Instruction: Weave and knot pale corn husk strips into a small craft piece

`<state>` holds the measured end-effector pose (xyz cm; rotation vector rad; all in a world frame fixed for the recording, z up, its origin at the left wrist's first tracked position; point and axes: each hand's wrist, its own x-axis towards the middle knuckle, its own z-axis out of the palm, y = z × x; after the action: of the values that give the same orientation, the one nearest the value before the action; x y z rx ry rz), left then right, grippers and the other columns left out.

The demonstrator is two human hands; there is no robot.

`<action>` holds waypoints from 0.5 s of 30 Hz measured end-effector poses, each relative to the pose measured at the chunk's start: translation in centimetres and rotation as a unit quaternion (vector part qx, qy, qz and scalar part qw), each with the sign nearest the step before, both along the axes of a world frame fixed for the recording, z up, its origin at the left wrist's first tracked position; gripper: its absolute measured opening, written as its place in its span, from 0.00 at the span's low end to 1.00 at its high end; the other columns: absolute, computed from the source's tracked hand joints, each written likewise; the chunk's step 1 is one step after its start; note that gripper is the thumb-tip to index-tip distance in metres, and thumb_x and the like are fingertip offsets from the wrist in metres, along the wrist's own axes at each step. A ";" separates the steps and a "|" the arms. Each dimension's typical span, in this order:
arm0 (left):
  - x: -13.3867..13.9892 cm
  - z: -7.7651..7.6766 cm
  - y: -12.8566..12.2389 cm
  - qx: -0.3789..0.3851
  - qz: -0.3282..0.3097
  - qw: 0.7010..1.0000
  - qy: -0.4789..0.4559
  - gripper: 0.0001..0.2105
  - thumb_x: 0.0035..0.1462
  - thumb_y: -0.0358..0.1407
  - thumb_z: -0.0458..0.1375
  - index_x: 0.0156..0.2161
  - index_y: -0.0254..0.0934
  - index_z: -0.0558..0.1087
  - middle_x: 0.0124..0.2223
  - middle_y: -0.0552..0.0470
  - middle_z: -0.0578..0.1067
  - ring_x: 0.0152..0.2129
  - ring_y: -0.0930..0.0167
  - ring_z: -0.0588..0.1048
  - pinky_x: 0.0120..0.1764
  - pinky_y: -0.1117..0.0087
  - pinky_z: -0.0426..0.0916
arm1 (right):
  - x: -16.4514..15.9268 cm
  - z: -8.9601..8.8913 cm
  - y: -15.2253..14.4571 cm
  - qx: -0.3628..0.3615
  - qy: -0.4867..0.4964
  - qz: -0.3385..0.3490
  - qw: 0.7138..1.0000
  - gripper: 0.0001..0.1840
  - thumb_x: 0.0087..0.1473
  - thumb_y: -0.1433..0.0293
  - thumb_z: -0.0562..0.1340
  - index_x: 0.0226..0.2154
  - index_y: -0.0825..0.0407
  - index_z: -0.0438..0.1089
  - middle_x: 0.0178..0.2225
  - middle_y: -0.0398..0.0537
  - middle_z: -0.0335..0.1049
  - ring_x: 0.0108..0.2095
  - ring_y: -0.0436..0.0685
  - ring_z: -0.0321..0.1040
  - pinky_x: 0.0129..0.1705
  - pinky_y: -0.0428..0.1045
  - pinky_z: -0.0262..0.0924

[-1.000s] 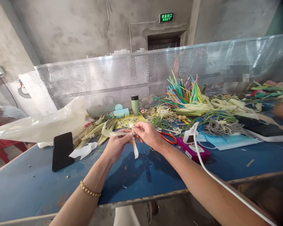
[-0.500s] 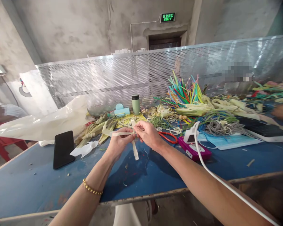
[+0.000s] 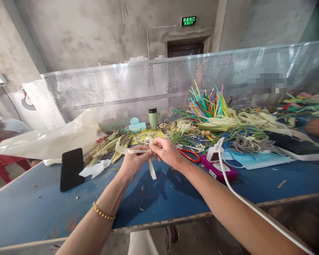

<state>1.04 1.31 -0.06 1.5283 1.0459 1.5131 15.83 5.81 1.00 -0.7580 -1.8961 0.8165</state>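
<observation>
My left hand [image 3: 136, 158] is pinched on a pale, flat corn husk strip [image 3: 136, 151] that sticks out to the left over its fingers. My right hand [image 3: 164, 148] meets it fingertip to fingertip, closed on the strips where they cross. One pale end [image 3: 152, 170] hangs down below the fingers, and a short bit shows above them. The crossing point itself is mostly hidden by my fingertips. Both hands are held above the blue table [image 3: 101, 209]. Behind them lie dried corn husks [image 3: 106, 143] and scattered scraps.
A black phone [image 3: 72, 169] and white scrap [image 3: 95, 168] lie left. To the right are red-handled scissors [image 3: 190, 155], a purple power strip [image 3: 220, 170] with a white cable, a blue mask [image 3: 257, 159] and wire coils [image 3: 251, 141]. A green bottle [image 3: 153, 118] stands behind.
My right fingers have shifted slightly, covering more of the strip's upper end. My left hand has hardly moved.
</observation>
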 end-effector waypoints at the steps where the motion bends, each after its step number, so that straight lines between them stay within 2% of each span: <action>1: 0.1 0.1 -0.1 -0.006 -0.008 1.000 -0.019 0.08 0.45 0.35 0.66 0.31 0.31 0.76 0.28 0.50 0.75 0.24 0.74 0.68 0.28 0.72 0.60 | 0.0 -0.1 0.1 0.000 0.001 -0.006 1.000 0.10 0.54 0.66 0.58 0.25 0.53 0.62 0.19 0.39 0.63 0.14 0.45 0.59 0.15 0.42 0.52; 6: 0.3 0.1 -0.1 -0.036 -0.078 0.989 -0.116 0.11 0.43 0.34 0.66 0.34 0.31 0.78 0.30 0.48 0.77 0.26 0.71 0.71 0.32 0.69 0.64 | -0.1 -0.2 0.1 -0.011 0.014 -0.026 0.999 0.10 0.55 0.65 0.57 0.26 0.53 0.63 0.20 0.40 0.65 0.13 0.44 0.58 0.15 0.41 0.52; 9: 0.2 -0.1 0.1 -0.078 -0.082 0.980 -0.165 0.10 0.42 0.34 0.67 0.32 0.31 0.78 0.28 0.48 0.76 0.25 0.73 0.70 0.32 0.70 0.63 | -0.3 -0.2 -0.1 -0.008 0.020 -0.031 0.999 0.10 0.55 0.65 0.57 0.26 0.53 0.62 0.19 0.40 0.66 0.13 0.44 0.58 0.15 0.41 0.53; 15: 0.2 -0.1 0.0 -0.115 -0.117 0.969 -0.183 0.09 0.46 0.36 0.65 0.32 0.31 0.78 0.29 0.47 0.77 0.25 0.73 0.72 0.30 0.72 0.64 | -0.7 -0.5 -0.2 -0.005 0.031 -0.034 0.999 0.09 0.56 0.65 0.56 0.28 0.52 0.61 0.19 0.41 0.67 0.12 0.46 0.58 0.15 0.42 0.53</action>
<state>1.26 1.31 -0.19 1.1137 0.7660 1.3863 15.08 5.58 0.55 -0.7909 -1.8017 0.7990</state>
